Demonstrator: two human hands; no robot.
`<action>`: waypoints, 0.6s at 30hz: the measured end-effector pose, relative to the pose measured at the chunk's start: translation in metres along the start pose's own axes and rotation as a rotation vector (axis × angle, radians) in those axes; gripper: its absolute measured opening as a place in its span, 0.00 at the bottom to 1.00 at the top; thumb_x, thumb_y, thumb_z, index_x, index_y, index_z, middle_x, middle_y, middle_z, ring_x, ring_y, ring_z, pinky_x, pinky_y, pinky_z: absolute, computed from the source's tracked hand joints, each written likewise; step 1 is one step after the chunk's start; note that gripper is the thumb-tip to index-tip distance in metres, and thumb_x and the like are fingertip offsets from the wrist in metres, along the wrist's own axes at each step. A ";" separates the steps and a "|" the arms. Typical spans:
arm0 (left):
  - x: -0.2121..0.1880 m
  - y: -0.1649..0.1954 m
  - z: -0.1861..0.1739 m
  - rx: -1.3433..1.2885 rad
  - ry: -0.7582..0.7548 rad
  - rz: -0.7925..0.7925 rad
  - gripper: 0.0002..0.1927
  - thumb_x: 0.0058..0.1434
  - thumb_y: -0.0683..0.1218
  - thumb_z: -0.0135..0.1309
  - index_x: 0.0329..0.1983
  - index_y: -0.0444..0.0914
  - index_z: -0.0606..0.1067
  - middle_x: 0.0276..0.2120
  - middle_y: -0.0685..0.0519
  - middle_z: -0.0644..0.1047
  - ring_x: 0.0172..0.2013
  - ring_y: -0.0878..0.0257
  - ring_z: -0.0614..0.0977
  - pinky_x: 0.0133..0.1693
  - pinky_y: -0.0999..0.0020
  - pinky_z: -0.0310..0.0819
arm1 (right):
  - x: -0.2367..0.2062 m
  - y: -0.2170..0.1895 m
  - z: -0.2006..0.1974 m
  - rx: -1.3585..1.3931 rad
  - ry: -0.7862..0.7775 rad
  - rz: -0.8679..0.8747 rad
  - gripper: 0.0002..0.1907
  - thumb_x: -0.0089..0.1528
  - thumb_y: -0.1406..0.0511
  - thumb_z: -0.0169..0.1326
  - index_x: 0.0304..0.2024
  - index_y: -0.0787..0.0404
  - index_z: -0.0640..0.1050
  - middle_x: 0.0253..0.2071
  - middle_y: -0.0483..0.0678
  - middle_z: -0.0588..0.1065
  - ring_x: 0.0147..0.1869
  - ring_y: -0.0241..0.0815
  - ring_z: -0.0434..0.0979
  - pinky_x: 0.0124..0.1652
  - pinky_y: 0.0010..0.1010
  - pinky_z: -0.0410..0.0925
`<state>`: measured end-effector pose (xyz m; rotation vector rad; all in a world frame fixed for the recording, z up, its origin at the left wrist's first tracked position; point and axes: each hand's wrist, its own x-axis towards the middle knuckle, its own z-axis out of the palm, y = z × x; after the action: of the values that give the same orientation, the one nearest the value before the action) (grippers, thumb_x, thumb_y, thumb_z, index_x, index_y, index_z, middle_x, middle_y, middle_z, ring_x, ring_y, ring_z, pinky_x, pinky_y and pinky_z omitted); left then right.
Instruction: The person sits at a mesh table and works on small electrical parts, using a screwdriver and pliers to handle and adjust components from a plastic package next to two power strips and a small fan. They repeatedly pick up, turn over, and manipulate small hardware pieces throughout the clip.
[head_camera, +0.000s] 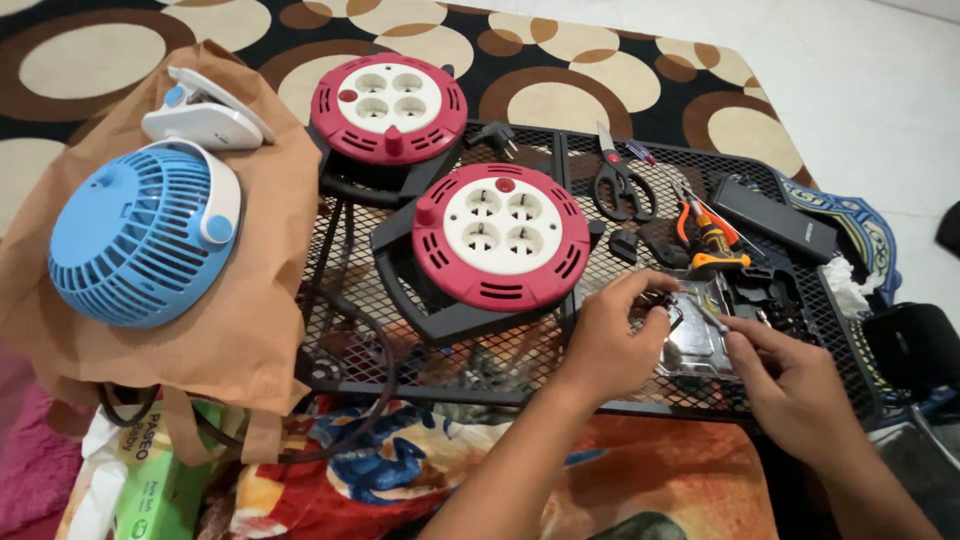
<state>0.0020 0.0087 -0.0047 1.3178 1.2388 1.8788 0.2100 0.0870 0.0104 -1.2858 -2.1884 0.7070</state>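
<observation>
Both our hands work over the clear packet (695, 345) lying flat on the mesh table (520, 375), front right, just right of the near reel (500, 238). Left hand (615, 340) is closed, thumb and fingers pinched on a small dark part (660, 305) at the packet's left edge. Right hand (790, 385) is also closed, fingertips pinched on a thin metal tool (712, 320) whose long axis runs from lower right up to the left, tip toward the dark part. The part sits between the hands, touching the left, just off the tool tip; we can't tell its own axis, too small and half covered. Behind the packet: orange-handled pliers (712, 240), scissors (620, 185), black adapter (775, 220). Far reel (390, 105) and blue fan (140, 240) are well apart, left.
</observation>
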 end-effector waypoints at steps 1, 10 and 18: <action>0.000 0.000 -0.001 0.020 0.008 0.011 0.16 0.62 0.40 0.50 0.52 0.32 0.76 0.45 0.43 0.82 0.46 0.57 0.84 0.50 0.65 0.77 | 0.000 0.000 0.001 -0.040 0.000 0.002 0.16 0.69 0.64 0.52 0.56 0.62 0.82 0.22 0.50 0.75 0.28 0.32 0.68 0.29 0.29 0.65; -0.002 -0.001 -0.004 0.021 -0.024 -0.045 0.17 0.61 0.40 0.51 0.53 0.31 0.76 0.45 0.44 0.82 0.43 0.60 0.84 0.48 0.67 0.79 | 0.001 -0.007 0.004 0.011 -0.067 0.015 0.14 0.65 0.64 0.53 0.49 0.64 0.82 0.21 0.50 0.77 0.23 0.35 0.70 0.25 0.32 0.67; -0.002 0.006 -0.007 0.032 -0.028 -0.078 0.16 0.62 0.40 0.52 0.53 0.31 0.76 0.44 0.44 0.82 0.42 0.61 0.84 0.47 0.67 0.79 | -0.001 -0.018 -0.001 -0.072 -0.038 -0.003 0.14 0.65 0.64 0.53 0.49 0.64 0.82 0.23 0.50 0.76 0.21 0.36 0.72 0.25 0.32 0.67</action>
<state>-0.0029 0.0024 -0.0009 1.2894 1.2914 1.7878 0.1998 0.0784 0.0223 -1.3143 -2.2647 0.6614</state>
